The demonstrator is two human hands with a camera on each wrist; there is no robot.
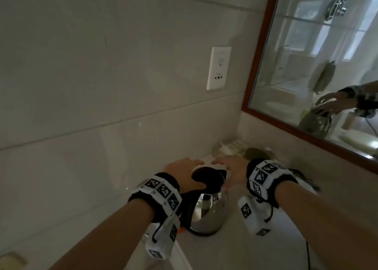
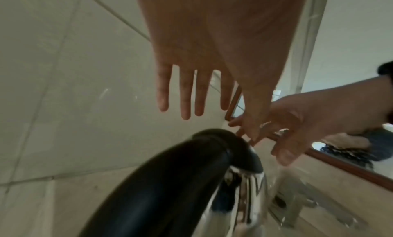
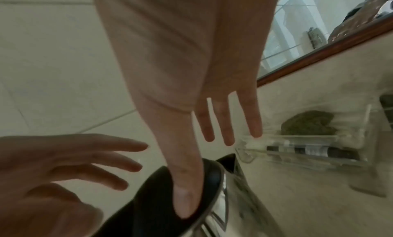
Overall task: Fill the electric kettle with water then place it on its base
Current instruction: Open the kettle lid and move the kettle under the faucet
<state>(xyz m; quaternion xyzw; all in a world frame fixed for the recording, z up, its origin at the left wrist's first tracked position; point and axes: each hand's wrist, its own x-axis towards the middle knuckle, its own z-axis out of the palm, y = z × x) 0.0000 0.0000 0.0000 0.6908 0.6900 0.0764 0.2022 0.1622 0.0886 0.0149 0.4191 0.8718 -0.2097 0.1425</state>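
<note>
- While both forearms reach forward over the counter (image 1: 235, 247), the kettle (image 1: 208, 210) stands upright between them, close to the tiled wall (image 1: 102, 85); whether its dark foot is the base cannot be told.
- Left hand (image 1: 185, 174): palm down above the kettle's black handle (image 2: 161, 186), fingers (image 2: 185, 96) straight and slightly spread, holding nothing. In the left wrist view they hover clear of the handle.
- Right hand (image 1: 231, 170): palm down at the right side of the black lid (image 1: 206, 177), fingers (image 3: 225, 124) straight and parted, gripping nothing. In the right wrist view the thumb (image 3: 183, 186) lies across the lid's rim; actual contact cannot be confirmed.
- Both wrists carry black bands with white marker blocks (image 1: 163, 190).
- Behind the kettle, a clear tray (image 3: 308, 150) holds a dark sachet and a green packet.
- A white wall socket (image 1: 218, 68) sits above the counter; a wood-framed mirror (image 1: 319, 65) on the right reflects a hand over the kettle.
</note>
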